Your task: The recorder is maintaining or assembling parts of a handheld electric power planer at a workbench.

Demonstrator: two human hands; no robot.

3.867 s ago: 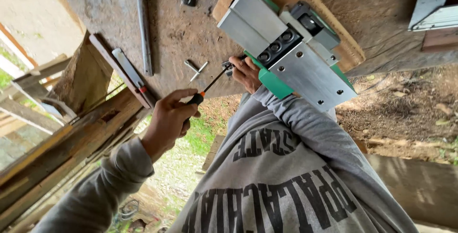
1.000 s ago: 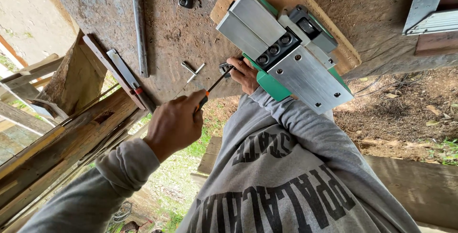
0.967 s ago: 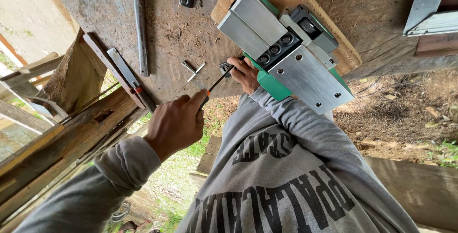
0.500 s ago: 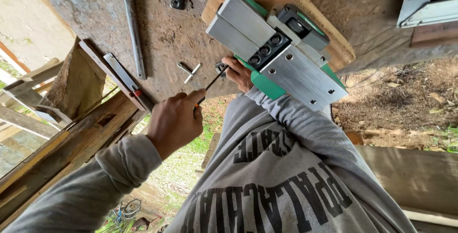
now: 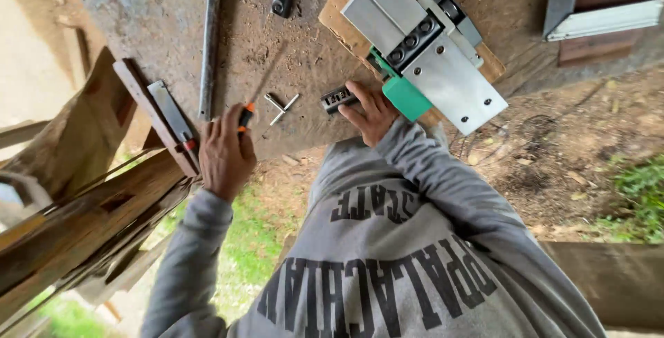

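Screwdriver pulled back, small part lifted away from the planer

The left hand (image 5: 225, 148) stays clenched on the orange-handled screwdriver (image 5: 244, 116) — now well apart from the green planer (image 5: 432, 61). The right hand (image 5: 370, 110) pinches a small dark metal bar (image 5: 337, 98) over the dusty bench (image 5: 277, 47), just beside the planer.
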